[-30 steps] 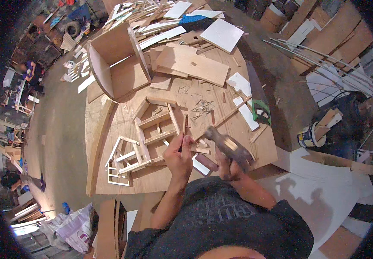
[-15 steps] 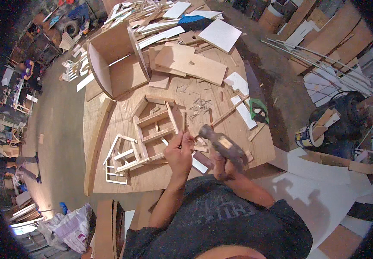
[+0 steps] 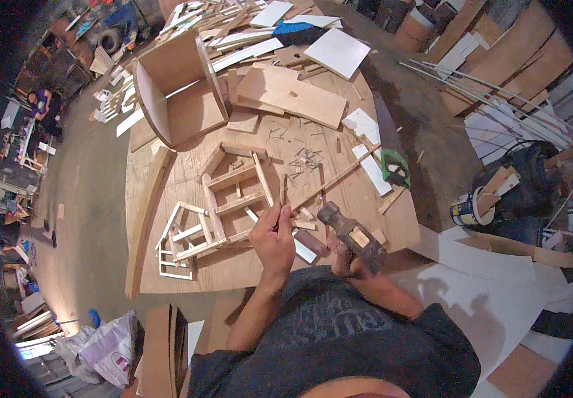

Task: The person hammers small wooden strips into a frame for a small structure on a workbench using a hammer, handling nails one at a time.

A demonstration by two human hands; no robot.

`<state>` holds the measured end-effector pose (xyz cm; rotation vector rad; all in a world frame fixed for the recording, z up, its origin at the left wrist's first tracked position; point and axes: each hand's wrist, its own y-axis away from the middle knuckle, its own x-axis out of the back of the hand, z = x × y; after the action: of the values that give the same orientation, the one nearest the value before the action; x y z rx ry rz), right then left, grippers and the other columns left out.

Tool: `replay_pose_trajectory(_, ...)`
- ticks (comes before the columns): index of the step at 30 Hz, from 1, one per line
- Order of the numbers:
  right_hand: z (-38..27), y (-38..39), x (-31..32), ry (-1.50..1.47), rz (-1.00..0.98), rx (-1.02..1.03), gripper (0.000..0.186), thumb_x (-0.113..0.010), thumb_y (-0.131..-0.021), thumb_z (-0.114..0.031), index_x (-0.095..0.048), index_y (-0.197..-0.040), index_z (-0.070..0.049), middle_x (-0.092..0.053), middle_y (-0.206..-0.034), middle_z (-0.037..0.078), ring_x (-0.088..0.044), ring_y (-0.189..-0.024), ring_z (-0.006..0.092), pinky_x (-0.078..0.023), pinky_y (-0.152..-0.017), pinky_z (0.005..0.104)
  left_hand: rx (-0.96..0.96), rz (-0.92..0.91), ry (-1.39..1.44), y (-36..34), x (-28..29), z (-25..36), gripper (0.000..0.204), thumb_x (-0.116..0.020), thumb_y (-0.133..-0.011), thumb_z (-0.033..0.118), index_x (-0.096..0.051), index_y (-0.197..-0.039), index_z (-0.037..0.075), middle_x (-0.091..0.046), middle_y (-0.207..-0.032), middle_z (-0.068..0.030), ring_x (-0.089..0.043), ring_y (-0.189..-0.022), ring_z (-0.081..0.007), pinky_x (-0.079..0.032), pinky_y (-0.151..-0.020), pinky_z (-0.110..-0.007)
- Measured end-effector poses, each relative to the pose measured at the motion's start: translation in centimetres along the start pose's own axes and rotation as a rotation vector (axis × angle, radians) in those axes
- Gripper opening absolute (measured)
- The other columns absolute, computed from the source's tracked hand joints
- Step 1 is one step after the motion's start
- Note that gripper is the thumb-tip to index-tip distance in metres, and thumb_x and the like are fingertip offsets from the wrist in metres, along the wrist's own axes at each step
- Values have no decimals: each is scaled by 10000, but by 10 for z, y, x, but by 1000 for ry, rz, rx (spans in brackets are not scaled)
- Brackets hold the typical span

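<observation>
My left hand [image 3: 273, 242] grips a short, narrow wooden stick [image 3: 284, 189] at the middle of the worktable [image 3: 143, 169]. Just right of it, my right hand [image 3: 345, 260] is closed on a dark, worn hammer [image 3: 349, 232], its head raised toward the stick. A house-shaped wooden frame with crosspieces [image 3: 236, 199] lies left of my hands, beside a smaller white-and-wood frame [image 3: 180, 252]. Loose nails [image 3: 306, 159] are scattered beyond my hands, near a long thin strip [image 3: 339, 176].
An open plywood box [image 3: 180, 86], boards [image 3: 289, 96] and heaped offcuts [image 3: 226, 20] fill the table's back. A green-handled saw [image 3: 392, 169] sits at its right edge. A bucket [image 3: 472, 205] and leaning panels [image 3: 525, 53] are rightward. Co-workers [image 3: 42, 103] work at far left.
The hammer has shifted slightly downward and to the right, now appearing less blurred. My left hand still holds the stick. A co-worker's legs at the far left have moved.
</observation>
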<state>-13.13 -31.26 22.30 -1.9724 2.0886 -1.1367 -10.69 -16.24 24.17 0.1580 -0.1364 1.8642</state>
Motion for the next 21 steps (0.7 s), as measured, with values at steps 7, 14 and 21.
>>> replay_pose_trajectory(7,-16,-6,-3,-161,124,-108,329,-473,-1012,-218,-607,-1126,61,-606,-873,106,-534,-664,143,-446,-528,356,-5,43,18,3,7,6,146,-653,-928,71,-701,-995,-50,-642,-721,-71,-559,-643,-95,-463,-592,-267)
replay_pose_trajectory(14,17,25,-18,-262,67,-192,322,-575,-969,-232,-524,-1222,-38,-546,-867,13,-462,-626,55,-374,-518,230,111,-18,192,-4,11,-10,156,-629,-958,104,-693,-932,-35,-627,-700,-21,-534,-628,-66,-421,-568,-233)
replay_pose_trajectory(21,21,35,-1,125,118,-23,255,-602,-962,-155,-612,-1164,1,-668,-1031,161,-658,-882,309,-533,-765,440,-19,-29,75,7,4,-9,208,-645,-958,139,-719,-1095,1,-672,-768,-52,-575,-679,-90,-456,-607,-257)
